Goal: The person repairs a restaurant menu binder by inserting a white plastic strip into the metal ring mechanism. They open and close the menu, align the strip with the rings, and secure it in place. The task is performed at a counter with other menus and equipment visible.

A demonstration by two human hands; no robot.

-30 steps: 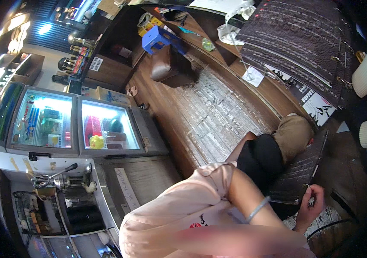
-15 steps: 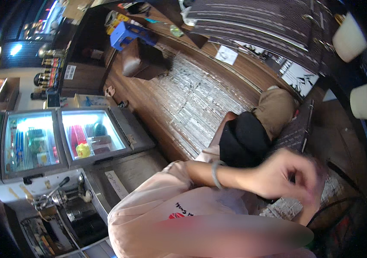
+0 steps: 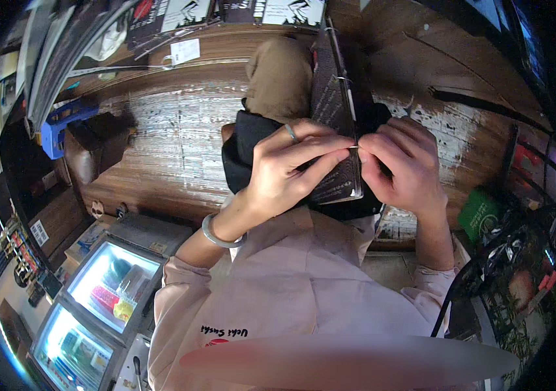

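Observation:
A dark menu booklet (image 3: 331,107) with pale print lies lengthwise over black cloth (image 3: 246,140) at my lap. Small metal rings sit along its right edge. My left hand (image 3: 284,159), with a ring and a grey wristband, comes in from the left, thumb and forefinger pinched at that edge. From the other side my right hand (image 3: 405,163) pinches the same spot, fingers curled. Between the fingertips shows a thin, light bit that looks like one of the binder rings; most of it is covered. The fingertips of both hands nearly touch.
Left of me stand a brown padded stool (image 3: 89,146), a blue plastic stool (image 3: 62,130) and a lit glass-front fridge (image 3: 115,287). Printed sheets (image 3: 294,12) and a white card (image 3: 185,51) are at the far side. A green box (image 3: 480,212) and black cables (image 3: 486,104) are at right.
The view has swung to the right, bringing the booklet near the middle. My left hand, blurred before, now pinches the booklet's edge, and my right hand shows clearly opposite it.

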